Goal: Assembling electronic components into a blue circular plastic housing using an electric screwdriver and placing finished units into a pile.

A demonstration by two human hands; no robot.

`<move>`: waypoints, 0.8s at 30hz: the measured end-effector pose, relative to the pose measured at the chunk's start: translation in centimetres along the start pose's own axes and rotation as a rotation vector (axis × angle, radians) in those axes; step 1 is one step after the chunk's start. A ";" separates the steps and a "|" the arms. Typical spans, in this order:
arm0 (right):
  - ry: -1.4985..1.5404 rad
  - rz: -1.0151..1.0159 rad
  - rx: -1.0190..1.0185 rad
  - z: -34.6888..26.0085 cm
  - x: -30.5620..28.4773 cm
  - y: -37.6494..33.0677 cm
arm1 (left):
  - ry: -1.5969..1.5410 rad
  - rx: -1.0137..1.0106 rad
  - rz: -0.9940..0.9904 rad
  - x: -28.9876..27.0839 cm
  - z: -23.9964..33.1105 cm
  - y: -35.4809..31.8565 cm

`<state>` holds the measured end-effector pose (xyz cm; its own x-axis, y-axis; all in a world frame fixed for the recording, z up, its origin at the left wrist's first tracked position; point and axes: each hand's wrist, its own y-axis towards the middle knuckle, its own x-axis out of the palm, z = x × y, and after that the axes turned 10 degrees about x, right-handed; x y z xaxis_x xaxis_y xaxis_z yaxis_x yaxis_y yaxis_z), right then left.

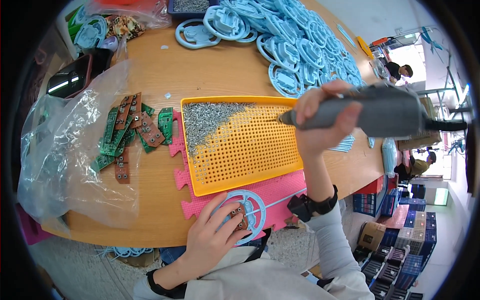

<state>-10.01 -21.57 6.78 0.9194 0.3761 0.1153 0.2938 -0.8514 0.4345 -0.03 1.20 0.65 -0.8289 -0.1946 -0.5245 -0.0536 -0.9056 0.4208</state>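
Note:
My left hand [210, 237] lies over a light-blue plastic wheel [262, 210], its fingers pressing a small brown circuit board [242, 220] into the ring. A thin blue stem runs from this wheel toward my right wrist. Wrapped in my right hand [320, 122] is a grey electric screwdriver [375, 112], held level with its tip pointing left. That tip is above the right part of a yellow perforated tray [250, 150]. Small silver screws [205, 120] are heaped at the tray's left end, and some sit in its holes.
A pink foam mat [280, 197] lies under the tray. Green and brown circuit boards [127, 125] are piled at left beside a clear plastic bag [75, 155]. Many blue wheel parts [300, 45] cover the far side. Two people sit in the right background, near stacked boxes [415, 232].

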 end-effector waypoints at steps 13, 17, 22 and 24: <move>-0.083 0.047 -0.035 2.3 0.5 1.8 | 0.004 -0.004 -0.011 0.0 -0.1 0.1; -0.119 0.058 -0.018 2.6 1.4 1.4 | 0.006 -0.012 -0.008 0.1 0.0 -0.1; -0.183 0.034 -0.076 2.0 0.8 1.3 | -0.004 -0.022 -0.011 0.0 0.3 0.3; -0.076 0.060 -0.046 1.1 0.1 1.2 | -0.004 -0.011 0.006 0.2 0.1 0.4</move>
<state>-9.28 -23.01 6.34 0.9526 0.2949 0.0747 0.2273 -0.8531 0.4696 -0.25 0.81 0.81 -0.8315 -0.1982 -0.5190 -0.0426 -0.9087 0.4152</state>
